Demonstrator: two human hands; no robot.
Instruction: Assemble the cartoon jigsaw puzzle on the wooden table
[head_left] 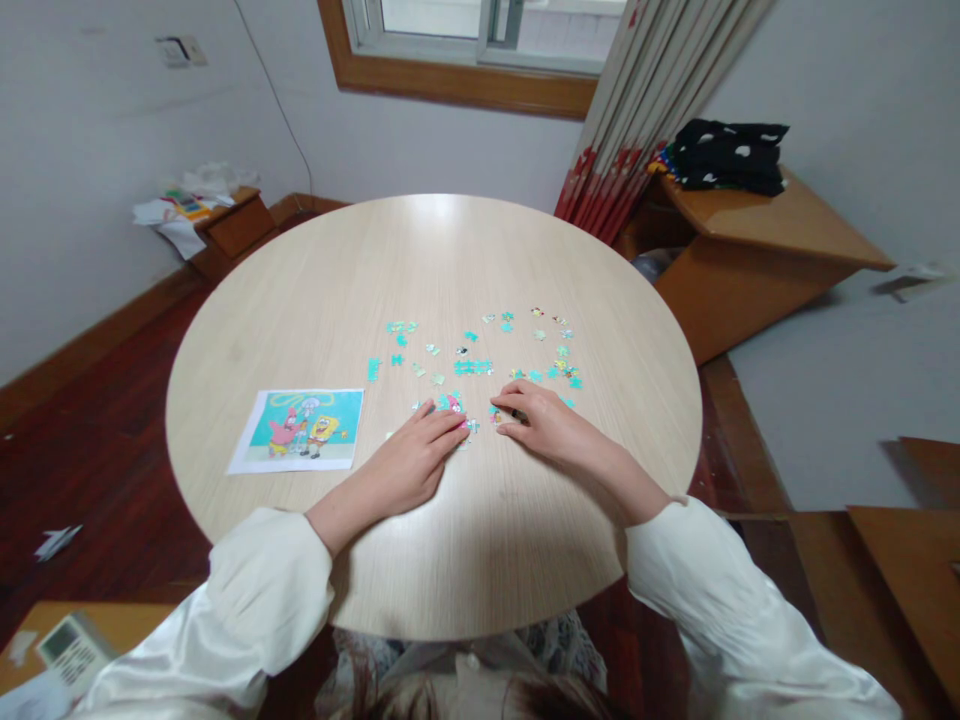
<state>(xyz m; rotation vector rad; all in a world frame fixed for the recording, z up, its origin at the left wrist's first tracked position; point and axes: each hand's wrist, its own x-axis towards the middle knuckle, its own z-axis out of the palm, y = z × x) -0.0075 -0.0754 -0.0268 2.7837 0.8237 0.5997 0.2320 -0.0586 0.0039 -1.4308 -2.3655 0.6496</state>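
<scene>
"Head view: where was the left hand (416,455)?"
"Open, fingers extended over jigsaw pieces (453,403) midway between the round table's (435,255) left and right edges."
"The right hand (536,420)?"
"Curled at another piece (495,413); I couldn't tell whether it gripped. A cartoon print (304,428) lay nearer the left edge."

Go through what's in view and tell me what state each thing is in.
Left hand: palm down, fingers over puzzle pieces.
Right hand: fingers curved beside a piece; grip unclear.
Puzzle pieces: some joined, others loose.
Picture sheet: flat, printed side up.
Curtain: gathered aside.
Black cloth: heaped on a cabinet.
Window: unclear whether open or shut.
</scene>
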